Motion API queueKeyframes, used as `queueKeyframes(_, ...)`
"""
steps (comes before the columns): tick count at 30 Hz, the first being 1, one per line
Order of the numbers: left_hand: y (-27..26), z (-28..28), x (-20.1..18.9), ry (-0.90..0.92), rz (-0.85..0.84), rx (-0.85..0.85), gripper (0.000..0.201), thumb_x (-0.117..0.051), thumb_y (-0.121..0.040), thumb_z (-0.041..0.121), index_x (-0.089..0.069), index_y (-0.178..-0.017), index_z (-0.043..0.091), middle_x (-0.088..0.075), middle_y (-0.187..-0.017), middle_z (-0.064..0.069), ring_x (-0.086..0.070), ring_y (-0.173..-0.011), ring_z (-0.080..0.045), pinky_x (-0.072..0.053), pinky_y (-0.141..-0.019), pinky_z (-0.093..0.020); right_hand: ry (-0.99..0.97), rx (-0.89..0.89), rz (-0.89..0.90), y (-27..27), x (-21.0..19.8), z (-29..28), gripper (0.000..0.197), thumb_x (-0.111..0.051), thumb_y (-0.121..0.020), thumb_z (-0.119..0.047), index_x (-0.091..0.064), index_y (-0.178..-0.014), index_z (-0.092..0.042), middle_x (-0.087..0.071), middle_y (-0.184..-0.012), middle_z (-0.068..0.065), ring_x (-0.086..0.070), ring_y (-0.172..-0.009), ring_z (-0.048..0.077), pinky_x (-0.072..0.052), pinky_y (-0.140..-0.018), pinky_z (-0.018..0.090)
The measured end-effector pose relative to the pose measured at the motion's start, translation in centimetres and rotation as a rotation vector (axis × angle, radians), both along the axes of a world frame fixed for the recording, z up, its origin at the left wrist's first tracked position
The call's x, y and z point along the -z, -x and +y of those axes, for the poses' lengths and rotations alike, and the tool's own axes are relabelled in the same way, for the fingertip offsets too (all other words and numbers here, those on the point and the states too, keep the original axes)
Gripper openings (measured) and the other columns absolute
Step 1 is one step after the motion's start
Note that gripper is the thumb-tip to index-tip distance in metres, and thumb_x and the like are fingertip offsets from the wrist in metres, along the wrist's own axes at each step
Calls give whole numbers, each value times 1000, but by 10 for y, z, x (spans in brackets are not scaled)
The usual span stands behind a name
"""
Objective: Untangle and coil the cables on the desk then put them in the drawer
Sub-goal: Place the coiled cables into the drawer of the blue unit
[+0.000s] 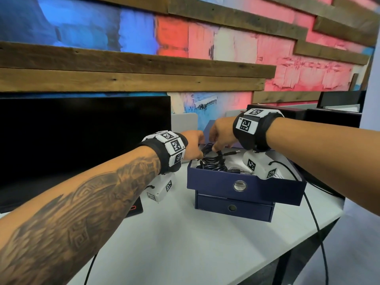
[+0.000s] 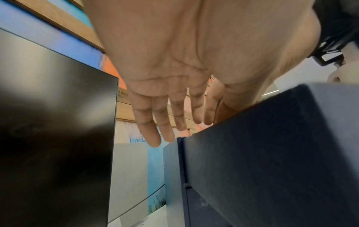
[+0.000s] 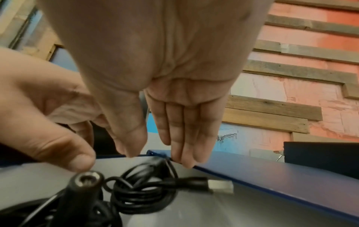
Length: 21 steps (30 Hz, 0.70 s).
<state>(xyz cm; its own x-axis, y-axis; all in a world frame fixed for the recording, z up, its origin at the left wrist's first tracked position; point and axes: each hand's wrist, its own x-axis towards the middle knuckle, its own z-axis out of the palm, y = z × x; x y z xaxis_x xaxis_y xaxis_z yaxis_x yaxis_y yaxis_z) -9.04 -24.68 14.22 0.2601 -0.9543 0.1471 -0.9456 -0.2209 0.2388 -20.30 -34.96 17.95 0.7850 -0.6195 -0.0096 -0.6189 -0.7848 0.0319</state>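
Currently, a dark monitor (image 1: pixel 82 145) stands left of the fingers on the white desk (image 1: pixel 185 243). Next rightward, the left hand (image 1: pixel 192 146) reaches over the near-left rim of the pulled-out navy drawer (image 1: pixel 244 187); in the left wrist view its fingers (image 2: pixel 155 122) are extended and relaxed, grasping nothing, with the thumb hidden behind the drawer wall. Just right of it, the right hand (image 1: pixel 221 134) hovers over the drawer's back half, fingers (image 3: pixel 184 135) straight and held together, released, their tips just above the far rim. Directly beneath both sets of fingertips, coiled black cables (image 1: pixel 213 161) lie inside the drawer on its pale floor; a barrel plug (image 3: pixel 87 181) sits just below the left thumb, and a USB plug (image 3: pixel 221 186) points right of the right fingertips. Whether any finger touches the cables cannot be told.
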Motion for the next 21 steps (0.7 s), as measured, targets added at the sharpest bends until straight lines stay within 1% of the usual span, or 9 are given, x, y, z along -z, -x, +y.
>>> queueKeyframes(2,1,0,-1,10,-8,26,44,-68,-92,24,-53,-133,19,-58,-133,-2,-58,-111,-23,-43,-85,-28,99,-9,-1,0,-2,4,33,-74,-88,-35,-69,-115,-17,-72,-109,2,-68,-94,22,-56,-91,38)
queueKeyframes(3,2,1,-2,9,-12,38,38,-66,-92,23,-57,-129,19,-59,-130,-2,-57,-105,-21,-42,-83,-28,116,-12,-24,0,-2,5,28,-73,-88,-33,-70,-112,-18,-72,-106,2,-67,-92,20,-56,-87,36)
queueKeyframes(5,3,2,-3,-8,-18,53,26,-64,-94,21,-65,-120,20,-62,-121,-1,-56,-96,-18,-43,-81,-27,46,-5,-39,3,-2,7,16,-71,-89,-25,-72,-101,-16,-74,-91,1,-67,-77,15,-55,-71,29)
queueKeyframes(6,3,2,-3,-21,-20,57,23,-63,-94,20,-68,-116,20,-64,-117,-1,-57,-93,-18,-44,-80,-27,-11,2,-18,4,-1,8,12,-70,-89,-21,-73,-98,-14,-75,-86,1,-69,-74,14,-55,-65,26)
queueKeyframes(7,4,2,-2,-38,-22,60,21,-62,-95,19,-69,-114,19,-66,-112,-1,-57,-92,-17,-45,-80,-27,-66,9,14,6,1,9,10,-69,-89,-19,-74,-97,-14,-76,-84,1,-72,-76,14,-56,-64,25)
queueKeyframes(10,6,1,1,-81,-18,53,23,-59,-96,18,-70,-116,16,-66,-105,-1,-56,-91,-17,-44,-79,-26,-219,34,97,6,8,11,12,-65,-92,-13,-73,-100,-13,-75,-92,4,-74,-91,20,-61,-76,33)
queueKeyframes(14,2,5,0,-14,18,36,25,-60,-96,19,-67,-121,19,-58,-104,2,-55,-95,-17,-42,-81,-26,-156,0,47,5,2,12,12,-64,-88,-18,-73,-88,-27,-76,-84,-1,-74,-88,19,-62,-83,37)
queueKeyframes(17,-13,16,-2,96,78,-11,27,-63,-94,22,-65,-121,25,-58,-114,2,-59,-108,-19,-44,-85,-27,-55,-48,-22,-1,-8,24,8,-65,-89,-27,-73,-91,-29,-75,-80,-4,-69,-79,15,-59,-81,33)
queueKeyframes(21,-40,47,-4,125,127,-52,27,-64,-95,23,-66,-121,19,-65,-120,2,-61,-108,-16,-44,-86,-26,65,-121,-88,-25,-17,57,14,-66,-91,-36,-73,-99,-27,-73,-89,-7,-65,-85,11,-46,-70,26)
